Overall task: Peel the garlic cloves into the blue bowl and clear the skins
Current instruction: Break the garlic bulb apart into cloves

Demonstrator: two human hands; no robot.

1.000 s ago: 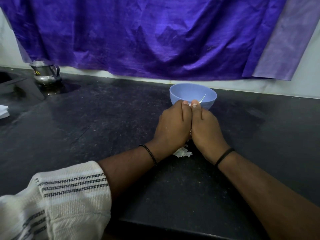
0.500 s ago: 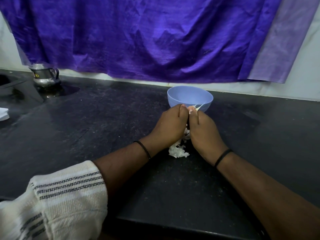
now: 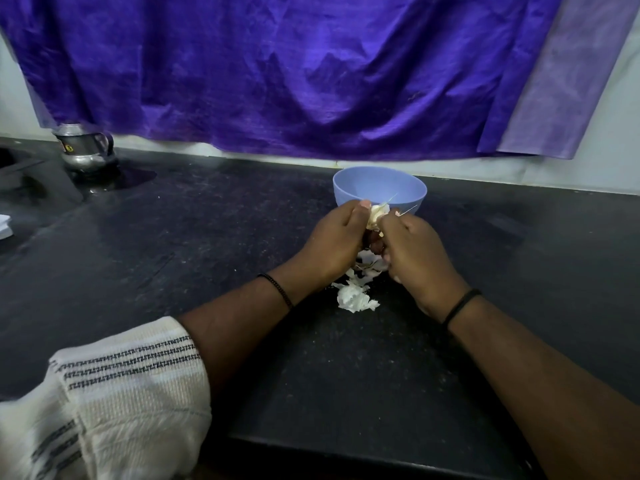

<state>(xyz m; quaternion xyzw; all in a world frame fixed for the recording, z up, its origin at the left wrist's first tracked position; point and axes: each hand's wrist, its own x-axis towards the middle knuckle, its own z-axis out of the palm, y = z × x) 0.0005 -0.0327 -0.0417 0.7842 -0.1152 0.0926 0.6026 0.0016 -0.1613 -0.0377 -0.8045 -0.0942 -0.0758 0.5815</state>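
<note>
A light blue bowl [image 3: 379,187] stands on the black counter [image 3: 207,244] just beyond my hands; its inside is hidden from here. My left hand [image 3: 332,244] grips a pale garlic clove [image 3: 375,216] between thumb and fingers. My right hand [image 3: 415,251] pinches the clove's skin beside it, with a thin strip of skin [image 3: 408,211] sticking up. A heap of white garlic skins [image 3: 355,296] lies on the counter under and just behind my hands.
A steel jug [image 3: 85,148] stands at the back left near a dark recess. Something white [image 3: 5,226] lies at the left edge. A purple cloth [image 3: 294,74] hangs on the wall behind the counter. The counter's front edge runs near my forearms.
My hands have drawn a little apart, baring the clove between them. More of the skin heap shows below them.
</note>
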